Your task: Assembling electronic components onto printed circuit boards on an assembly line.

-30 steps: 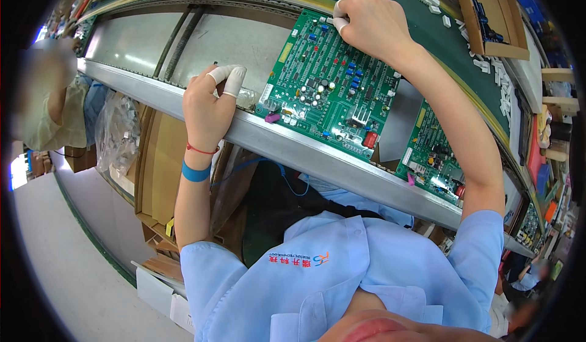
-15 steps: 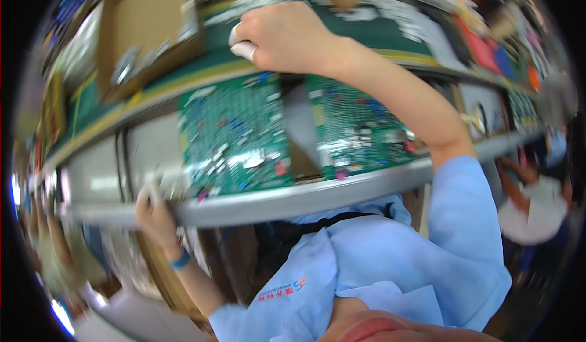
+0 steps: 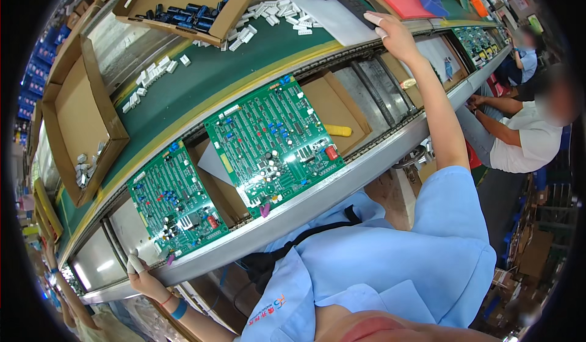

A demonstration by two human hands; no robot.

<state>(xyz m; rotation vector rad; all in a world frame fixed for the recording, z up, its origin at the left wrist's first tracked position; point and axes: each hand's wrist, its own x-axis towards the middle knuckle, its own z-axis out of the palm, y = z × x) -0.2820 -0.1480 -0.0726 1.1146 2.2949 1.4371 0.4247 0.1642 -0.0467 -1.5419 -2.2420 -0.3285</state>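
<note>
My left hand [image 3: 144, 278], with white finger covers and a blue wristband, is at the conveyor's silver front rail [image 3: 293, 211]. Its fingers stretch up beside the nearer left green circuit board [image 3: 174, 204]; nothing shows in them. A second, larger-looking circuit board [image 3: 274, 140] sits to the right on the same conveyor. Both carry many small parts, with a purple piece at the front edge. Reaching far to the right, my right hand [image 3: 397, 36] has its covered fingers apart beside a black ridged sheet [image 3: 345, 6] and a white sheet [image 3: 332, 21]. I see nothing held there.
White connectors [image 3: 155, 73] lie scattered on the green belt [image 3: 201, 76]. Cardboard trays hold black capacitors [image 3: 192, 15] and silvery parts [image 3: 85, 170]. A yellow-handled tool [image 3: 337, 130] lies beneath the conveyor level. Another person [image 3: 519, 122] sits at the right.
The view has turned, and both boards appear farther left. My right hand has swung from above the boards to the far right, its curled fingers now extended. My left hand stays near the rail.
</note>
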